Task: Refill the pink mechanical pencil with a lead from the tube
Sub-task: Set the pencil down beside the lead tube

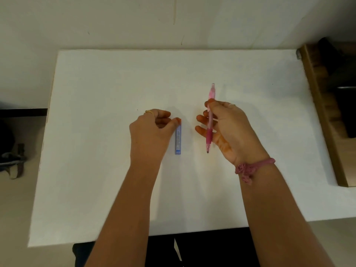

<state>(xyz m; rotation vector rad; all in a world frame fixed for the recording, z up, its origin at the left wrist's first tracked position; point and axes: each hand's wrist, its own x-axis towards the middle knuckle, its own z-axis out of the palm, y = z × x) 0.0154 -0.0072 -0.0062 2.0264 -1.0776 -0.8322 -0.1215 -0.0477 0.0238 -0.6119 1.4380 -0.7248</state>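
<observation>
The right hand (pixel 229 130) grips the pink plastic mechanical pencil (pixel 210 120) around its barrel, fingers curled round it, tip pointing toward the near edge and cap toward the far wall. To its left, the small blue rectangular lead tube (pixel 178 140) lies flat on the white table (pixel 96 151). The left hand (pixel 150 132) touches the tube's far end with its thumb, its fingers loosely curled and holding nothing. A pink thread bracelet (pixel 250 168) circles the right wrist.

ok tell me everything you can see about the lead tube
The lead tube is a slim, flat blue case, plastic by its look, with a pale printed label too small to read. It lies flat on the white table, lengthwise away from the person. The left hand touches its far end with the thumb tip.
</observation>
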